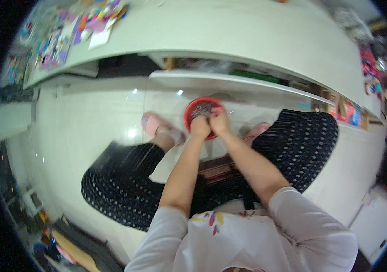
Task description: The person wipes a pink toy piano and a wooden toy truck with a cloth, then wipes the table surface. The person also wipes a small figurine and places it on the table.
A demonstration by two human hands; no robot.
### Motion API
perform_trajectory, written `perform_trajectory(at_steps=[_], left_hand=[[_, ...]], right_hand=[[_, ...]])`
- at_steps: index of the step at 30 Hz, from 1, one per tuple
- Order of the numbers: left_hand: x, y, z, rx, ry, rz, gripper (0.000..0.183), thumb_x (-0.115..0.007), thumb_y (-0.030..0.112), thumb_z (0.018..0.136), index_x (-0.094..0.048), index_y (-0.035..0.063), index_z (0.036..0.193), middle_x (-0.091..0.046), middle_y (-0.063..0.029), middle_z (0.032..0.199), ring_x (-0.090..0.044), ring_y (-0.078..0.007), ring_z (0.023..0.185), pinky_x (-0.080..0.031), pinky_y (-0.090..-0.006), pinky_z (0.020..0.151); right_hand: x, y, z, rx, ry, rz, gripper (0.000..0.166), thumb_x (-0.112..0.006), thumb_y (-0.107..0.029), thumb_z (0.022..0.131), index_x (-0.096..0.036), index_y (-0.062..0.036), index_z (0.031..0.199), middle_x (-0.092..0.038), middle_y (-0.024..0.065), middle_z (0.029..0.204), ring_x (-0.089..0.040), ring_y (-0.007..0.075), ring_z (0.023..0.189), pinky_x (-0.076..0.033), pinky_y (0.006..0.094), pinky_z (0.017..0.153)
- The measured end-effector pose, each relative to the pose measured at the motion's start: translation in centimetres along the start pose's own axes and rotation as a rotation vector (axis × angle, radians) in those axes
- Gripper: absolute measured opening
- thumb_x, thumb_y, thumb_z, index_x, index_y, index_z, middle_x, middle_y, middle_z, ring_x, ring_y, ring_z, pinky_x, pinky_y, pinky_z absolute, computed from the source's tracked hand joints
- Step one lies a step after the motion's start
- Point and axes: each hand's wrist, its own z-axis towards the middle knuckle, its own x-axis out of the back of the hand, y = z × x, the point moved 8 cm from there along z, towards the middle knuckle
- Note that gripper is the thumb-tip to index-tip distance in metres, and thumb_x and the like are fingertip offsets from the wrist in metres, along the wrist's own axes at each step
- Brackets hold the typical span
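A small red basin (188,115) stands on the glossy pale floor between my feet. Inside it is a grey, speckled mass (203,110); blur hides whether it is wet cloth or foamy water. My left hand (200,127) reaches over the near rim with its fingers down inside the basin, hidden from view. Close beside it, my right hand (219,120) is bent over the right part of the basin, its fingers curled and smeared by motion. Whether either hand grips anything is not visible.
Beyond the basin runs a white counter (220,27) with a lower shelf (234,80) holding boxes and bags. Colourful small goods (94,25) lie at its left end. My pink slippers (151,124) flank the basin. A dark padded item (81,238) is behind me on the left.
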Motion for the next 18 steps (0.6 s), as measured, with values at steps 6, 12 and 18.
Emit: perform_trajectory(at_steps=[6,12,18], left_hand=[[5.4,5.2,-2.8,0.017,-0.066,-0.256,0.022,-0.068,0.023,0.074,-0.07,0.0021,0.08,-0.068,-0.0197,0.079,-0.067,-0.0318,0.077,-0.05,-0.0427,0.072],[10.4,4.0,-5.7,-0.104,0.09,-0.476,0.006,-0.063,0.003,0.079,-0.067,-0.0005,0.082,-0.068,-0.0084,0.082,-0.06,-0.0155,0.079,-0.048,-0.0286,0.076],[6.9,-2.3,-1.2,-0.095,-0.045,-0.681,0.021,-0.05,-0.005,0.082,-0.063,-0.0033,0.099,-0.065,-0.0107,0.097,-0.06,-0.0191,0.089,-0.047,-0.0307,0.085]], right_hand=[[-1.7,-0.5,-0.2,-0.282,-0.203,0.296,0.052,-0.035,-0.041,0.099,-0.063,0.0016,0.109,-0.061,0.0249,0.115,-0.058,0.0396,0.108,-0.044,0.0479,0.092],[-6.5,-1.6,-6.4,-0.98,-0.564,1.154,0.06,-0.039,-0.056,0.096,-0.043,-0.0133,0.138,-0.049,0.0087,0.136,-0.045,0.0267,0.124,-0.038,0.0475,0.101],[-8.7,1.2,-4.8,-0.833,-0.588,1.022,0.036,-0.05,-0.043,0.092,-0.057,-0.0131,0.111,-0.062,0.0051,0.102,-0.06,0.0191,0.09,-0.052,0.0404,0.076]])
